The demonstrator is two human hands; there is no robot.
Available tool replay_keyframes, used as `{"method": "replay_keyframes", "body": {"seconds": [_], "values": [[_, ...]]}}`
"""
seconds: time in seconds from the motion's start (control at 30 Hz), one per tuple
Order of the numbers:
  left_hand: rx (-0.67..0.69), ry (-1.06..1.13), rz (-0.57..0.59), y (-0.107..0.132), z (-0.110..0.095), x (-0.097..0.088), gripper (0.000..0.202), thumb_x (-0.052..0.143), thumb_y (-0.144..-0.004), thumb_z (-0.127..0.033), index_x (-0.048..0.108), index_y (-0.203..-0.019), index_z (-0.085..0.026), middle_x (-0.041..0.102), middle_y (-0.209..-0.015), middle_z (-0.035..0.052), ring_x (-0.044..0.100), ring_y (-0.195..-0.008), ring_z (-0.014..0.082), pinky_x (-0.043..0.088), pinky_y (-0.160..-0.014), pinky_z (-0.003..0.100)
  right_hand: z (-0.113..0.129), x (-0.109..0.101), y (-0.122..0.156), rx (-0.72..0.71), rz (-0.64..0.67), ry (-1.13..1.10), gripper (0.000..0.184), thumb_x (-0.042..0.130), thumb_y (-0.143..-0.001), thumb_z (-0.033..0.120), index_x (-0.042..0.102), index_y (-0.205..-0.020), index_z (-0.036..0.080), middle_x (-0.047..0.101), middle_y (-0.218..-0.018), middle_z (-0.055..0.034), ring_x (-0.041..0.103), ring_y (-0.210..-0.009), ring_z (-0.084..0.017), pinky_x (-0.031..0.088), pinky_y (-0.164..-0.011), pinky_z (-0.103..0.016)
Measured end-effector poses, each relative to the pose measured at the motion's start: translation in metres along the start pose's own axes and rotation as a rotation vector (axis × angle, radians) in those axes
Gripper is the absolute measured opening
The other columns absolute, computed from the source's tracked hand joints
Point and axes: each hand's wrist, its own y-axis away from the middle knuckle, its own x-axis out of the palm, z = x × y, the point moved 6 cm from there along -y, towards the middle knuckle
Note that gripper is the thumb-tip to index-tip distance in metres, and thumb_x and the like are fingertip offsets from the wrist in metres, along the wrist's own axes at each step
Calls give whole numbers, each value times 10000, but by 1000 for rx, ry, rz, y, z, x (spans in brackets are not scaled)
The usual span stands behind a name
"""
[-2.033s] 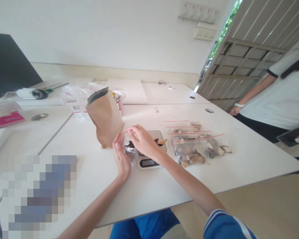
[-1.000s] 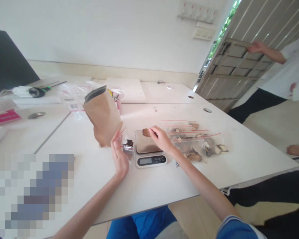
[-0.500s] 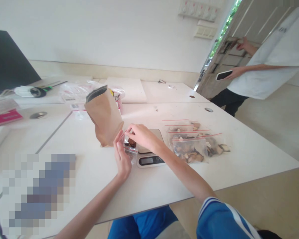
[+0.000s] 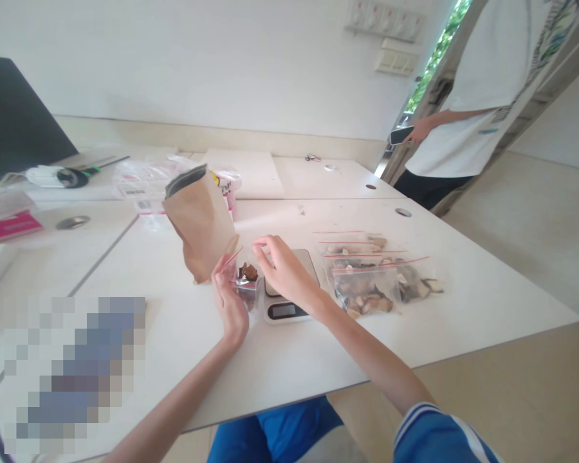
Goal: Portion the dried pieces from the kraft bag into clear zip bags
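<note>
The small zip bag [image 4: 245,283] sits just left of centre in the frame, upright on the white table [image 4: 289,360], with a few dark dried pieces [image 4: 249,272] in it. My left hand [image 4: 229,308] pinches its near edge by the red strip, fingers closed on the film. My right hand [image 4: 284,270] hovers over the bag's mouth with loosely curled fingers; I cannot tell whether anything is between the fingertips.

I judge the bag to be very light, thin and floppy, slick to the touch, so the stiffer zip rim is the place to hold it. The pieces look dry and brittle, likely to crumble if squeezed.

Just right of it, partly under my right hand, is the kitchen scale [image 4: 289,302]; its display is too small to read. Behind the bag leans a brown paper pouch [image 4: 200,222]. Further right lie the filled zip bags [image 4: 371,276], overlapping so I cannot count them. At the upper right a person [image 4: 482,96] stands, cut off by the frame's edge. A blurred patch covers the lower left.
</note>
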Motion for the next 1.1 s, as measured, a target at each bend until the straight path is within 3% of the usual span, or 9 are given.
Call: {"method": "replay_keyframes", "body": {"seconds": [0.1,0.23,0.4,0.53,0.6,0.73,0.83,0.97,1.1], "values": [[-63,48,-70,-2,-8,-5,534,339,-911,-560,517,-1264,-200,584,-1281,120,548,-1211,224,490,-936,352,-4,-3,22,43,-65,62,309,475,-924,373,475,-1130,144,543,-1204,-178,512,-1192,-262,418,-999,-415],[-96,186,-72,7,-23,-1,505,358,-908,-531,506,-1277,-220,610,-1244,95,611,-1109,205,515,-881,333,-7,11,49,98,21,-87,497,552,-864,464,423,-1216,138,540,-1228,-183,535,-1166,-265,460,-957,-419],[-110,341,32,41,-38,7,581,362,-875,-592,468,-1328,-243,468,-1435,91,467,-1295,244,402,-1053,407,-1,12,61,-9,-108,-273,185,534,-889,299,574,-1032,190,656,-1047,-85,618,-1008,-195,482,-904,-346],[-44,100,-41,53,-43,-16,528,490,-871,-496,416,-1367,-330,304,-1541,6,261,-1420,212,260,-1145,373,-14,2,68,58,-137,-422,205,508,-917,334,656,-953,197,702,-982,-65,645,-964,-184,484,-895,-325],[-43,-41,-97,48,-40,-33,517,519,-872,-453,420,-1366,-334,321,-1528,4,250,-1421,204,228,-1156,356,-23,-2,74,96,-120,-521,225,531,-906,367,677,-956,203,714,-973,-60,652,-964,-188,489,-896,-322],[-68,-85,103,31,-33,-47,357,528,-867,-467,629,-1114,-230,643,-1191,64,559,-1168,234,413,-1018,351,-43,-5,86,167,-117,-681,251,587,-865,415,707,-934,206,733,-955,-66,667,-961,-213,504,-882,-343],[-83,-130,231,26,-30,-52,274,610,-826,-443,675,-961,-213,713,-945,41,654,-921,188,497,-847,281,-54,-1,94,216,-111,-746,248,629,-836,424,728,-923,214,743,-977,-65,670,-985,-221,484,-922,-358],[-114,-154,298,28,-28,-58,354,647,-793,-459,668,-1067,-236,714,-1026,44,654,-909,169,508,-815,260,-68,0,104,305,-183,-832,254,660,-804,449,741,-920,237,743,-1015,-63,662,-1034,-228,464,-960,-373],[-150,-244,347,30,-26,-56,338,682,-732,-510,710,-834,-190,730,-947,73,663,-803,180,528,-745,271,-75,2,109,345,-192,-858,255,673,-785,467,747,-899,252,741,-1031,-60,659,-1044,-229,466,-960,-374]]}}
